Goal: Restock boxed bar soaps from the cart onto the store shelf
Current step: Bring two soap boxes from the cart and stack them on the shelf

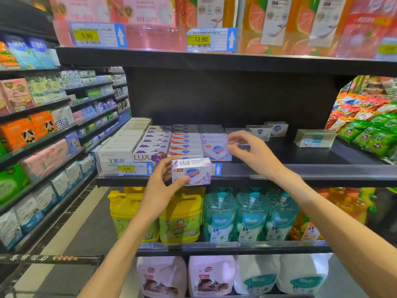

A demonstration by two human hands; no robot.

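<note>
My left hand (161, 186) grips a lavender-and-white boxed bar soap (191, 172), held just in front of the black shelf's front edge (300, 171). My right hand (249, 148) hovers over the shelf with fingers spread, touching or just beside the stack of matching lavender soap boxes (216, 150). Rows of red-striped soap boxes (185, 145), purple LUX boxes (153, 148) and white boxes (120, 147) lie to the left. The cart's handle (43, 258) shows at the lower left.
Bare black shelf surface (311, 154) stretches right of the soap stacks, with loose boxes at the back (277, 128) and a pale box (314, 138) at the far right. Detergent jugs (184, 220) fill the shelf below. The upper shelf (214, 59) overhangs.
</note>
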